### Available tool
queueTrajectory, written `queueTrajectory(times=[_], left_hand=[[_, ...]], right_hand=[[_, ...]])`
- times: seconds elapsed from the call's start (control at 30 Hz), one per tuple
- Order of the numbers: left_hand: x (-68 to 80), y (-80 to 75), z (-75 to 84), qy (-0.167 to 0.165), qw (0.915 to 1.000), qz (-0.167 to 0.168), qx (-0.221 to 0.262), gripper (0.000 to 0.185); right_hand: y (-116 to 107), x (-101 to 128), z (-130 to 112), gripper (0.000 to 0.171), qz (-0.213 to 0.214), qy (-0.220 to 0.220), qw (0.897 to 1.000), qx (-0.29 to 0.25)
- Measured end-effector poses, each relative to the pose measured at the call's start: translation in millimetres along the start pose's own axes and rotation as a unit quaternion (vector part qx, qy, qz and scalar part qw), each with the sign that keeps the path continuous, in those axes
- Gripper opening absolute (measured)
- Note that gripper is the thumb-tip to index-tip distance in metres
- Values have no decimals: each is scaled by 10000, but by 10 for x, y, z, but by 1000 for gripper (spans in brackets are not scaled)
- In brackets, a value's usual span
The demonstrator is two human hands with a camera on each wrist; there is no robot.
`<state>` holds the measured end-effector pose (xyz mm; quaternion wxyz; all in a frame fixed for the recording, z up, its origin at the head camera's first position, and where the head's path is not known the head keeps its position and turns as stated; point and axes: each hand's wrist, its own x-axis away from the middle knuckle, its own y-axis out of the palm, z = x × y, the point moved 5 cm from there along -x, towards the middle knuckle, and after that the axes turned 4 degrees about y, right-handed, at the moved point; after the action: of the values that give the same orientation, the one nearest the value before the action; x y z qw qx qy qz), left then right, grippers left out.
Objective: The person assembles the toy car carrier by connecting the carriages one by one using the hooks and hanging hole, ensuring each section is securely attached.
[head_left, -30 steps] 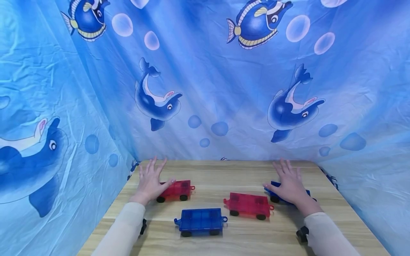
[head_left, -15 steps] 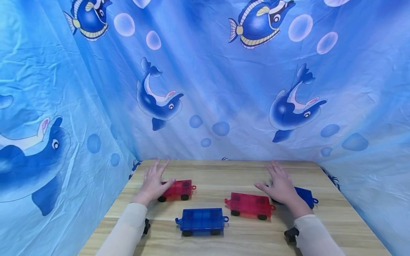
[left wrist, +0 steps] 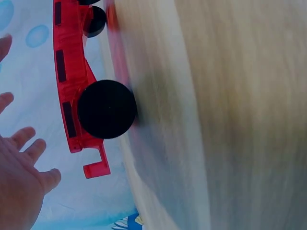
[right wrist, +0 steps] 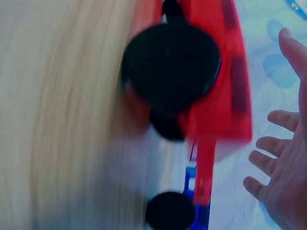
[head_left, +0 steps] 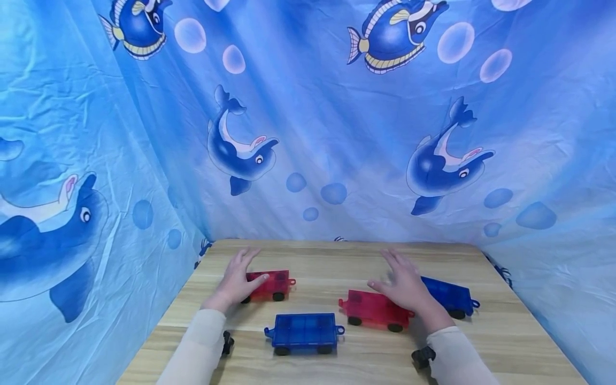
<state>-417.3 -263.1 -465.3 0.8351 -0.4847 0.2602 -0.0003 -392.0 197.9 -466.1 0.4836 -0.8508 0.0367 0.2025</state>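
At the back left of the table, my left hand (head_left: pixel 237 283) hovers with spread fingers over the left end of a red toy wagon (head_left: pixel 271 283). In the left wrist view that wagon (left wrist: pixel 72 72) shows its black wheel and hook, apart from the fingers. My right hand (head_left: pixel 404 286) is above the right end of a second red wagon (head_left: pixel 370 307), fingers loosely extended and holding nothing. Behind that forearm, a blue wagon (head_left: pixel 447 295) stands angled, its left end partly hidden. Another blue wagon (head_left: pixel 305 330) stands front and centre.
The wooden table (head_left: pixel 327 262) ends at a blue curtain (head_left: pixel 308 133) printed with dolphins and fish, which hangs behind it and along both sides. Dark camera mounts are on both wrists, the right one (head_left: pixel 423 357) low over the tabletop.
My right hand has moved left, off the angled blue wagon and over the right-hand red one. My left hand has shifted slightly right and nearer. The wagons keep their places.
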Motion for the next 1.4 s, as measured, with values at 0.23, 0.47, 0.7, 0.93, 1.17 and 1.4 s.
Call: queueTrajectory(times=[0.23,0.47,0.7,0.93,1.17,1.4], left_hand=[[98,120,1,-188,9990,-285,277,79],[86,182,23,-355,9975,-409,447,80],[30,195,70,-421,9941,-639,773,82],[7,254,89,-474,9901,-910,960,81],[20,273,105,-575,9893,-964,929,81],[1,283,142,-662,9871,-1071,986,83]], right_hand=[[154,91,-277,96,-386,-166,9989,-206],[261,138,-462,93,-594,10,9981,-186],[308,172,-650,92,-910,-191,9956,-148],[372,230,-927,93,-1487,-671,9863,-249],[515,283,-1205,91,-2004,-1019,9736,-394],[594,371,-1410,92,-2305,-1357,9629,-355]])
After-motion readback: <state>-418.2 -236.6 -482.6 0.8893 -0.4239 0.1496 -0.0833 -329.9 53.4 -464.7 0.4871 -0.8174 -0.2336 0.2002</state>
